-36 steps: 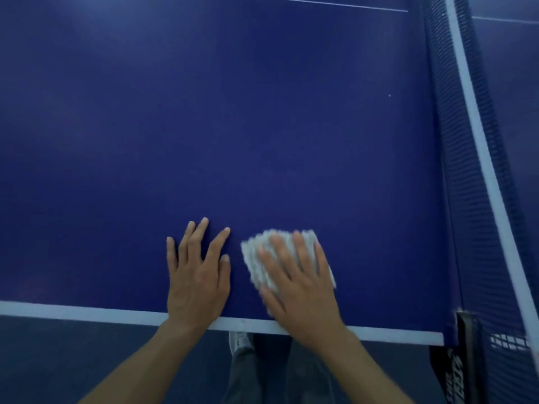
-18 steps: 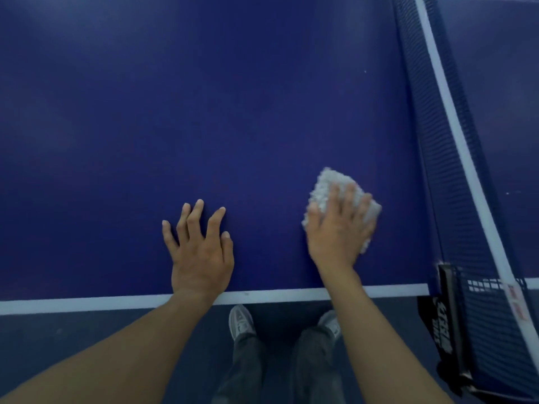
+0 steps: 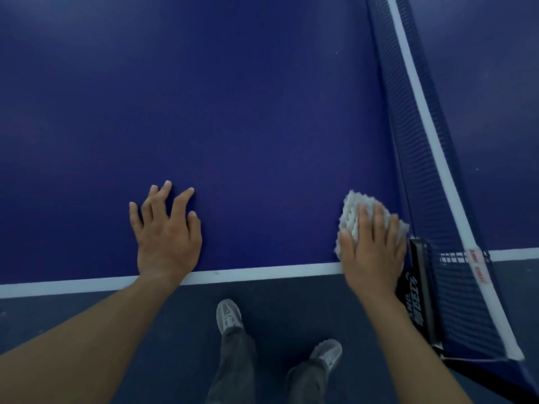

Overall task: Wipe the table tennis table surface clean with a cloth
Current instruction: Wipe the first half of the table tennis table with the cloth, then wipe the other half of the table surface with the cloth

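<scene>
cloth (image 3: 354, 209): white, nubbly, flat on the blue surface (image 3: 233, 112) at its near edge, just beside the net (image 3: 420, 170) and the black net post (image 3: 420, 287).
right grip (image 3: 372, 252): fingers straight, pressing down on the cloth; heel of the hand over the white edge line (image 3: 256, 271).
left grip (image 3: 167, 237): holds nothing, fingers spread, resting on the surface by the same edge, well apart from the cloth.
floor: two grey shoes (image 3: 229, 316) below the near edge.

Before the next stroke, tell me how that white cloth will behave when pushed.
The cloth looks soft and nubbly, bunched under the right hand, so it would probably fold rather than stay stiff. It likely slides easily on the smooth table, and seems light.
</scene>
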